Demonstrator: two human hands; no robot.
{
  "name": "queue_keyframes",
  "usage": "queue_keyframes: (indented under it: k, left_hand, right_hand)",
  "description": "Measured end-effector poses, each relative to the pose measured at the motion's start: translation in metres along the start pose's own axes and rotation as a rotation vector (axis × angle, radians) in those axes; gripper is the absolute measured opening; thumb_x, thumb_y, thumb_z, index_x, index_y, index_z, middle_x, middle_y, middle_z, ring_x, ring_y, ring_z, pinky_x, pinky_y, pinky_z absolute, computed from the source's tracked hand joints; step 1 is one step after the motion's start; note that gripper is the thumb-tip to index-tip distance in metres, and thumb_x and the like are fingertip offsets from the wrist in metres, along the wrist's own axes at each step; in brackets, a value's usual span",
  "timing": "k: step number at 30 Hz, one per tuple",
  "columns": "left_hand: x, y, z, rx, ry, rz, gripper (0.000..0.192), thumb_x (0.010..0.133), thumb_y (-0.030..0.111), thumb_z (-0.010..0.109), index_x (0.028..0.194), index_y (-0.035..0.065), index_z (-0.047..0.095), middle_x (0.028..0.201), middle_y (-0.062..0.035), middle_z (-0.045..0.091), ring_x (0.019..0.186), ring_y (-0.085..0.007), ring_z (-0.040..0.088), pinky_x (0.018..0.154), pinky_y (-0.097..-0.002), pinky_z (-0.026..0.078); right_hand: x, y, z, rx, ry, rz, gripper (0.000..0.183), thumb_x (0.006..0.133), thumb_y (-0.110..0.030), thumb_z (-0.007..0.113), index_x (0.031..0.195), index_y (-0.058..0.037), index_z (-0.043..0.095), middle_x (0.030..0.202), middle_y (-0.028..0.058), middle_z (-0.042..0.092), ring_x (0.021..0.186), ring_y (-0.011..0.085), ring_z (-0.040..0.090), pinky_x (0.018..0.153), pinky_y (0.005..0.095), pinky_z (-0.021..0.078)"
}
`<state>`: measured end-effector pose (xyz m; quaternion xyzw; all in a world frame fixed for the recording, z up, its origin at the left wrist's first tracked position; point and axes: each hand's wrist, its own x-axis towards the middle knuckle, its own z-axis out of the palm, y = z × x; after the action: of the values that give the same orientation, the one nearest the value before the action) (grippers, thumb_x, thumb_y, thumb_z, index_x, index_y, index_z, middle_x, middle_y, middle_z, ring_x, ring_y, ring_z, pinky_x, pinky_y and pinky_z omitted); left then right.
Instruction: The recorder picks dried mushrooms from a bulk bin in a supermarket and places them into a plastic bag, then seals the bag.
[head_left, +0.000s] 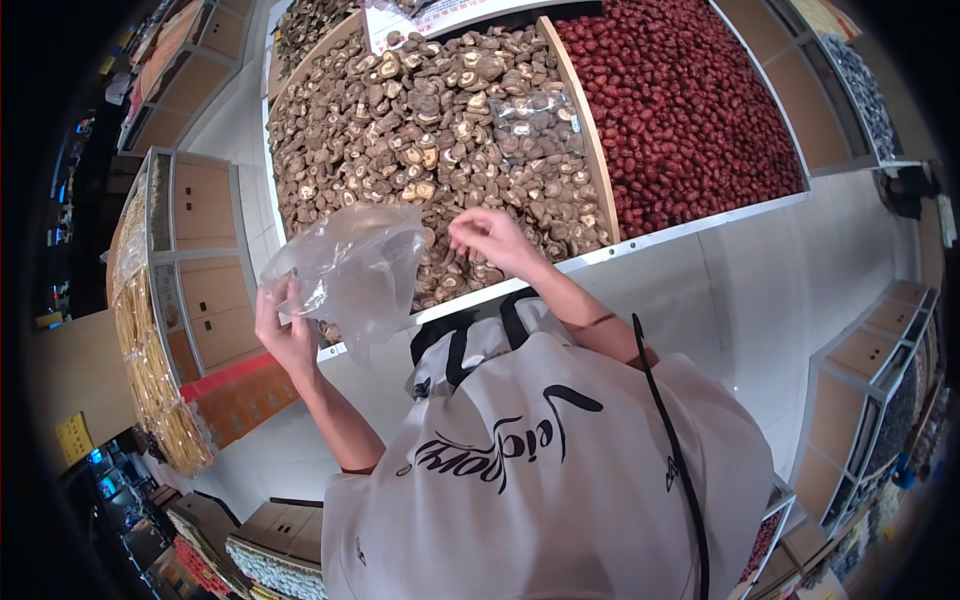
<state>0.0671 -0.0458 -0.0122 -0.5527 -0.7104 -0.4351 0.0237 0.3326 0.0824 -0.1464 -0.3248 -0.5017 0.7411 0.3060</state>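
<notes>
My left hand (289, 326) grips the edge of a clear plastic bag (360, 262), which hangs puffed out over the bin's near left corner. The bag looks empty. Above the dried shiitake mushrooms (397, 142), just right of the bag, is my right hand (491, 238) with its fingers loosely curled. Whether anything sits between those fingertips is hidden. A flat clear plastic packet (536, 124) rests on the mushrooms towards the bin's right side.
A wooden divider (581, 120) separates the mushrooms from a bin of dried red dates (675, 112). A metal edge (690, 231) borders the display's front. Left stands another cabinet (210, 202), beside bundled yellow sticks (154, 367) in clear wrap. A printed sign (457, 16) stands behind the mushrooms.
</notes>
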Motion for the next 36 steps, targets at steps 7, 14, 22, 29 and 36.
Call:
queue_keyframes:
  k: [7, 14, 22, 29, 36]
  left_hand:
    - [0.023, -0.026, 0.106, -0.098, -0.522, 0.081, 0.016, 0.087, 0.004, 0.068, 0.101, -0.0009, 0.071, 0.092, -0.0099, 0.066, 0.076, -0.0197, 0.064, 0.066, -0.0303, 0.052]
    - [0.039, -0.027, 0.143, -0.225, -0.775, 0.158, 0.034, 0.088, 0.017, 0.069, 0.12, 0.004, 0.065, 0.117, -0.0092, 0.063, 0.088, -0.0229, 0.065, 0.077, -0.033, 0.053]
    - [0.083, 0.008, 0.194, -0.316, -0.786, 0.302, 0.029, 0.089, 0.019, 0.066, 0.116, 0.0059, 0.066, 0.12, -0.0102, 0.061, 0.106, -0.0306, 0.063, 0.091, -0.039, 0.05]
    - [0.093, 0.027, 0.262, -0.318, -0.777, 0.403, 0.036, 0.086, 0.017, 0.068, 0.118, 0.0025, 0.063, 0.122, -0.0123, 0.059, 0.114, -0.0331, 0.057, 0.1, -0.0403, 0.044]
    - [0.092, 0.039, 0.253, -0.376, -0.745, 0.304, 0.042, 0.084, 0.021, 0.072, 0.12, 0.0024, 0.062, 0.123, -0.0124, 0.059, 0.116, -0.031, 0.057, 0.101, -0.0401, 0.043]
  right_hand:
    - [0.038, 0.032, -0.102, 0.151, 0.908, 0.041, 0.063, 0.089, -0.028, 0.073, 0.127, 0.0148, 0.049, 0.108, 0.0142, 0.062, 0.089, 0.0177, 0.062, 0.064, 0.0259, 0.0553]
    - [0.064, 0.03, -0.132, 0.508, 0.983, 0.003, 0.037, 0.086, -0.03, 0.076, 0.098, 0.0016, 0.06, 0.087, 0.0072, 0.06, 0.072, 0.0139, 0.06, 0.056, 0.0258, 0.0494]
    - [0.073, 0.021, -0.132, 0.64, 1.077, 0.072, 0.031, 0.081, -0.028, 0.082, 0.086, -0.0074, 0.058, 0.067, -0.001, 0.053, 0.052, 0.0098, 0.05, 0.041, 0.0231, 0.0362]
    - [0.065, 0.004, -0.116, 0.53, 1.0, -0.251, 0.031, 0.081, -0.014, 0.081, 0.106, -0.0054, 0.064, 0.09, 0.0015, 0.066, 0.069, 0.0078, 0.059, 0.049, 0.0207, 0.0405]
    - [0.027, -0.009, -0.128, 0.249, 0.852, -0.345, 0.046, 0.078, 0.0, 0.077, 0.121, -0.0003, 0.061, 0.109, 0.0043, 0.067, 0.094, 0.0121, 0.064, 0.083, 0.0262, 0.0499]
